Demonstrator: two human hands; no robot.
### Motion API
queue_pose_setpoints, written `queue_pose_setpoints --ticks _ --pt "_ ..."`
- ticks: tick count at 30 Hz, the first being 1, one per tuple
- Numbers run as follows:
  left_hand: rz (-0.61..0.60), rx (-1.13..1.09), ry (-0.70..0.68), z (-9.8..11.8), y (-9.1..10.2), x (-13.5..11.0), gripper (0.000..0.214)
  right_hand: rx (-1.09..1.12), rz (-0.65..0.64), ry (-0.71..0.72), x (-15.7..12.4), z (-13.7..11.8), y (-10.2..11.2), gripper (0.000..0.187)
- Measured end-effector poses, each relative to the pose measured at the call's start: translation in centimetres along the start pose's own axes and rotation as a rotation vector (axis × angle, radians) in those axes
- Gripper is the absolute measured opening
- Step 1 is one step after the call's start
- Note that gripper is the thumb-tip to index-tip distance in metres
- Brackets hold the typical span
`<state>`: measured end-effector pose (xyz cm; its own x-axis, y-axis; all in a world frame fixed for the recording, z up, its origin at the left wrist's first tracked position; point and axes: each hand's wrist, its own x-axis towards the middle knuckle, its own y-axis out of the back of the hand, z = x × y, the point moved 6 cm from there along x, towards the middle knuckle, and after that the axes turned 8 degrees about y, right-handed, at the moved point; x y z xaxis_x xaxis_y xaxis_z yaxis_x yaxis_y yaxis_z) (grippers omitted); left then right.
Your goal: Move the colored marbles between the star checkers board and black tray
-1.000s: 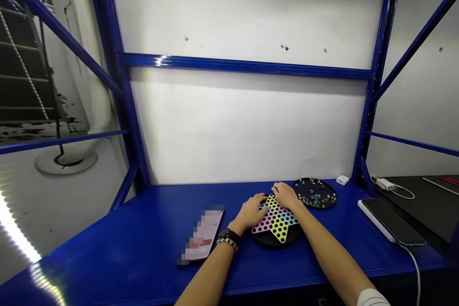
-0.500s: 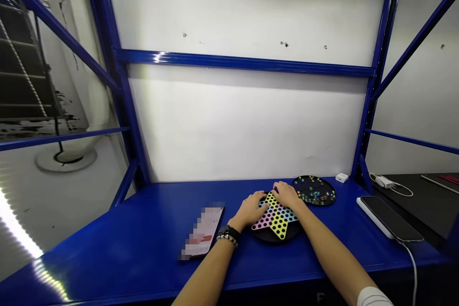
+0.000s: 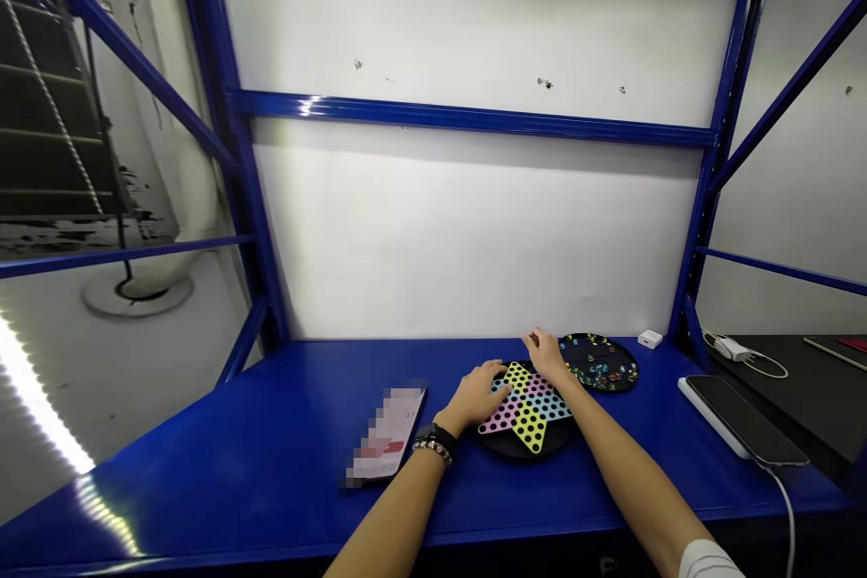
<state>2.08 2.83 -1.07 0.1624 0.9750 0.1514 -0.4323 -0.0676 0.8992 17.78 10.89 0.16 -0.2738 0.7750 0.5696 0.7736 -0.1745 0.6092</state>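
Left hand [image 3: 478, 396]: laid loosely on the board's left side, nothing grasped.
Right hand [image 3: 545, 357]: raised with curled fingers, just above the board's upper right; any held item cannot be told.
Star board [image 3: 530, 427]: perforated, multicoloured six-pointed sheet, placed on a round black base [image 3: 498, 447] at lower centre.
Marble tray [image 3: 600, 363]: flat black disc dotted with glossy marbles, set just right of the board.
Desk [image 3: 203, 488]: glossy blue steel, filling the lower frame.
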Motion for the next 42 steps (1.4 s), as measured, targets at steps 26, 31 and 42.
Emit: queue_pose_setpoints --ticks 26,31,42 --pt "-0.012 0.008 0.002 -0.2 -0.1 0.2 0.050 -0.191 -0.290 -0.189 -1.4 3.5 4.5 0.061" --pt "-0.030 0.003 0.013 0.1 0.2 0.0 0.050 -0.262 -0.052 -0.380 -3.5 9.9 11.8 0.050" --pt "-0.016 -0.007 0.007 -0.2 0.0 0.2 0.051 -0.146 -0.187 -0.440 -5.5 13.6 11.7 0.016"
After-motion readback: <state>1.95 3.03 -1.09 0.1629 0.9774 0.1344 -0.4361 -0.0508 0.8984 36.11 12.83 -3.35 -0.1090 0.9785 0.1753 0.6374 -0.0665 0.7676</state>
